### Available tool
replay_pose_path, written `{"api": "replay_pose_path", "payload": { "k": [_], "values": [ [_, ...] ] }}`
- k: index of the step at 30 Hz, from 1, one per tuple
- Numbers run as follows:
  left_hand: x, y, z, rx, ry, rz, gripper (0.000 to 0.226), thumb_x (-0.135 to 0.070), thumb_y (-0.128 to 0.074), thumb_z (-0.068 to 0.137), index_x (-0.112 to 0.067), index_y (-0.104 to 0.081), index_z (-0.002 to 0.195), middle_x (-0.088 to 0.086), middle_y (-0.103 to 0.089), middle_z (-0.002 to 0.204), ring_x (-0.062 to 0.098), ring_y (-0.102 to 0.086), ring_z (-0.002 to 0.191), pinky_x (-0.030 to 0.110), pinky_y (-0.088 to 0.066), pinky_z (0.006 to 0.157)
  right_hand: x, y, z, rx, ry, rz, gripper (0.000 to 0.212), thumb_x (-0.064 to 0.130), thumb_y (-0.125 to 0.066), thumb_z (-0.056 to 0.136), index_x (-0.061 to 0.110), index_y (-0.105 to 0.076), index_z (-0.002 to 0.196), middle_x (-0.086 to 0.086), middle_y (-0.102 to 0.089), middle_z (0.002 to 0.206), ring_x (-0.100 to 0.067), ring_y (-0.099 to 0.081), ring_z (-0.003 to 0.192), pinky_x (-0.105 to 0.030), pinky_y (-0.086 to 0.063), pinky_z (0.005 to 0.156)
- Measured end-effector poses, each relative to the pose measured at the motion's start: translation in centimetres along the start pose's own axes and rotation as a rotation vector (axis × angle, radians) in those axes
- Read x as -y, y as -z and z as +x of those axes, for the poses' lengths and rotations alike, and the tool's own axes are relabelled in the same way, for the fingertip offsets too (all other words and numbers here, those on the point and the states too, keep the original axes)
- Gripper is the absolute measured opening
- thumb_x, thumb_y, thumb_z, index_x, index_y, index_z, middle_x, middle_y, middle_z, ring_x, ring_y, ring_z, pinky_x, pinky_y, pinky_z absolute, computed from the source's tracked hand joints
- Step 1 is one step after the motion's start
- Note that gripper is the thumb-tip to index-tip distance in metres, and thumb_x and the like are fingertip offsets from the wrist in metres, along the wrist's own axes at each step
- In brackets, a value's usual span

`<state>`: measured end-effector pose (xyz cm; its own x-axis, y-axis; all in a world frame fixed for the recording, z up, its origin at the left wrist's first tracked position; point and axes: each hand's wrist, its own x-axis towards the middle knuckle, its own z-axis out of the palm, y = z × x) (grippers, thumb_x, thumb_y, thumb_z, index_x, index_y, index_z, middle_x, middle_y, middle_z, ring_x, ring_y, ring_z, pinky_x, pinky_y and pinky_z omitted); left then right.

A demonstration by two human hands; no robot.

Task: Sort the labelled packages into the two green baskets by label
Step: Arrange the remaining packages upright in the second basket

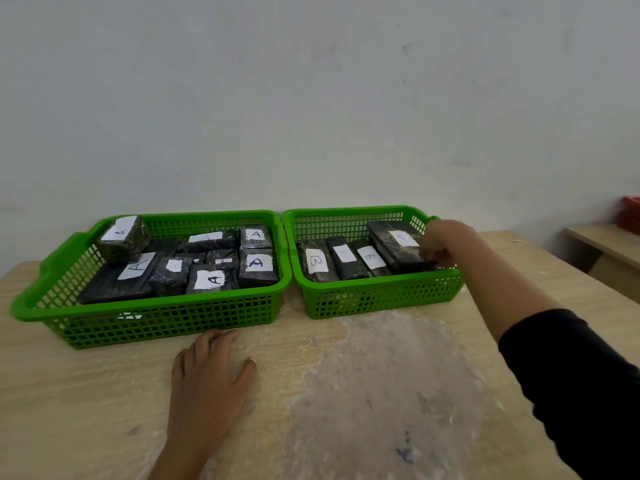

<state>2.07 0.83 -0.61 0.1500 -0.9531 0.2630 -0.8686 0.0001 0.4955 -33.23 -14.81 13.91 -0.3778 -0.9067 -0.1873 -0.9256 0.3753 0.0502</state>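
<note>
Two green baskets stand side by side at the back of the wooden table. The left basket (162,318) holds several dark wrapped packages with white labels marked A, such as one (258,268). The right basket (381,296) holds several dark packages marked B, such as one (316,261). My right hand (441,245) reaches over the right basket's far right side, its fingers curled on the end of the large B package (394,245), which lies tilted on the others. My left hand (211,372) rests flat on the table in front of the left basket, fingers spread, holding nothing.
The table (381,393) has a pale, worn patch in the middle and its right edge runs diagonally at the right. A plain wall stands just behind the baskets. A lower wooden bench (609,247) with something red (630,216) on it is at the far right.
</note>
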Motion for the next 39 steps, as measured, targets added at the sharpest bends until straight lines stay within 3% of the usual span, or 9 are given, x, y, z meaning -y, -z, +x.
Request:
{"api": "replay_pose_path", "payload": {
  "k": [3,7,13,20,22,27,32,36,39],
  "values": [
    [-0.1,0.0,-0.1,0.008,0.001,-0.009,0.043,-0.040,-0.056,0.085,-0.033,-0.047,0.127,-0.005,-0.041,0.133,0.018,-0.033,0.130,0.037,-0.013,0.115,-1.0,-0.4,-0.5,0.155,0.024,-0.056,0.019,0.024,-0.063,0.088,0.008,-0.063,0.078,-0.002,-0.061,0.074,-0.019,-0.060,0.071,-0.033,-0.052,0.079],
    [0.0,0.1,-0.2,0.015,-0.001,0.001,0.043,-0.039,-0.057,0.085,-0.032,-0.048,0.126,-0.004,-0.042,0.132,0.020,-0.034,0.129,0.038,-0.014,0.115,-1.7,-1.2,-0.5,0.154,0.058,-0.082,0.036,0.033,-0.062,0.089,0.007,-0.062,0.114,-0.008,-0.065,0.113,-0.024,-0.062,0.099,-0.038,-0.052,0.092],
    [0.0,0.1,-0.1,0.019,-0.001,-0.012,0.043,-0.039,-0.056,0.085,-0.032,-0.047,0.126,-0.005,-0.041,0.132,0.020,-0.033,0.129,0.038,-0.014,0.115,-1.8,-1.6,-0.6,0.100,0.088,-0.188,0.037,0.029,-0.051,0.094,0.005,-0.058,0.122,-0.011,-0.058,0.125,-0.024,-0.054,0.092,-0.036,-0.050,0.087],
    [0.0,0.0,-0.1,0.002,-0.003,-0.003,0.043,-0.038,-0.058,0.084,-0.031,-0.049,0.126,-0.004,-0.043,0.130,0.020,-0.036,0.126,0.038,-0.015,0.113,-0.6,-2.2,-0.9,0.108,0.154,-0.147,0.053,0.043,-0.056,0.091,0.006,-0.055,0.129,-0.012,-0.053,0.135,-0.030,-0.054,0.115,-0.036,-0.043,0.090],
    [0.1,-0.1,-0.1,-0.002,-0.007,-0.005,0.043,-0.038,-0.057,0.084,-0.032,-0.048,0.126,-0.005,-0.043,0.130,0.020,-0.036,0.126,0.038,-0.015,0.114,-0.3,-2.0,-1.2,0.120,0.186,-0.131,0.048,0.043,-0.055,0.091,0.008,-0.058,0.124,-0.012,-0.056,0.127,-0.030,-0.056,0.112,-0.035,-0.044,0.085],
    [0.4,-0.3,0.0,-0.007,-0.009,-0.009,0.042,-0.039,-0.057,0.084,-0.033,-0.049,0.125,-0.006,-0.043,0.128,0.019,-0.036,0.126,0.038,-0.014,0.113,0.8,-0.9,-1.7,0.172,0.312,0.107,0.020,0.029,-0.067,0.086,0.010,-0.058,0.085,-0.003,-0.060,0.075,-0.017,-0.055,0.062,-0.025,-0.046,0.058],
    [0.3,-0.3,0.0,-0.004,-0.004,0.004,0.044,-0.040,-0.057,0.083,-0.033,-0.049,0.126,-0.005,-0.043,0.129,0.020,-0.037,0.126,0.038,-0.016,0.114,2.2,-0.9,-1.9,0.273,0.372,0.591,0.034,0.005,-0.074,0.079,0.009,-0.057,0.108,-0.008,-0.062,0.096,-0.022,-0.065,0.078,-0.031,-0.057,0.076],
    [0.2,-0.3,-0.1,-0.007,-0.003,0.007,0.045,-0.041,-0.058,0.083,-0.032,-0.048,0.127,-0.005,-0.043,0.131,0.019,-0.038,0.126,0.037,-0.016,0.113,2.4,-1.7,-1.3,0.222,0.369,0.615,0.033,0.004,-0.071,0.081,0.003,-0.062,0.113,-0.012,-0.062,0.104,-0.024,-0.066,0.084,-0.031,-0.057,0.079],
    [0.2,-0.2,-0.1,-0.013,-0.012,0.016,0.046,-0.040,-0.060,0.083,-0.032,-0.049,0.126,-0.006,-0.044,0.129,0.018,-0.039,0.125,0.037,-0.018,0.112,2.4,-1.4,-1.2,0.171,0.363,0.521,0.028,0.009,-0.074,0.080,0.006,-0.068,0.107,-0.005,-0.065,0.092,-0.021,-0.066,0.076,-0.031,-0.058,0.075]
  ]
}}
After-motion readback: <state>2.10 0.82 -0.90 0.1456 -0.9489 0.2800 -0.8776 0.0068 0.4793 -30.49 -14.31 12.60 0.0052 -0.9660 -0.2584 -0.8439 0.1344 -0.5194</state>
